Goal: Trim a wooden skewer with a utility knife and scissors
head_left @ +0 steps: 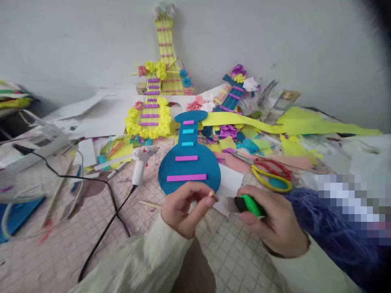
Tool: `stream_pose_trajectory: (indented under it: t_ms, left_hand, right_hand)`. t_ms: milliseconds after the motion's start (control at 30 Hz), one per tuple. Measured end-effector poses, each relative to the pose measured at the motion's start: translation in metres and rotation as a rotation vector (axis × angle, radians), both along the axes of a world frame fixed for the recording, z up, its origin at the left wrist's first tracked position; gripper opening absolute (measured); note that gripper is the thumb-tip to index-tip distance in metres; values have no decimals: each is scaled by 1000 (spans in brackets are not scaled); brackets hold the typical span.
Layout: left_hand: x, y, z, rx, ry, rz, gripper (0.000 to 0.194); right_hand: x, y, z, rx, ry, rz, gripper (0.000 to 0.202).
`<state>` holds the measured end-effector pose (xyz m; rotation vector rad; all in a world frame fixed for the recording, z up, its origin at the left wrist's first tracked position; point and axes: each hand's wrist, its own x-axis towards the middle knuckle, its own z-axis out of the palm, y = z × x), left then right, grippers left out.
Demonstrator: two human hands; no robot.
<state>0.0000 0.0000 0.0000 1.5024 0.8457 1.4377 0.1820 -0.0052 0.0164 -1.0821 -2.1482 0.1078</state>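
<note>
Thin wooden stick (211, 193): we find it pinched between thumb and forefinger of the left hand (190, 209), its end showing just past the fingertips, near the lower edge of a blue guitar-shaped cut-out (189, 167). The right hand (273, 219) grasps a green-and-black cutter (252, 204), blade directed at the left fingers; we cannot tell whether blade and stick touch. The cut-out lies on the table (235, 260) beyond the hands and bears five strips, three pink and two light blue. Left of it we record a white glue gun (139, 171) with black cord (104, 232); right of it, red and yellow scissor handles (258, 178). Behind, a yellow piece edged with paper flowers (164, 118).
</note>
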Motion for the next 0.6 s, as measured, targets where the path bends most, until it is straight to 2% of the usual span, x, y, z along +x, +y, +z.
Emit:
stream_pose_trajectory:
  t_ms: [167, 267, 433, 600]
  left_hand:
    - [-1, 0, 2, 80, 81, 53, 16]
    - [-5, 3, 7, 156, 155, 82, 14]
    - [-9, 4, 11, 226, 262, 17, 10]
    - [-7, -3, 12, 225, 359, 148, 11]
  right_hand:
    - [0, -3, -2, 40, -46, -5, 30]
    - [0, -2, -1, 65, -47, -31, 30]
    - [-2, -1, -1, 104, -62, -73, 32]
    - [-4, 0, -3, 146, -87, -100, 35]
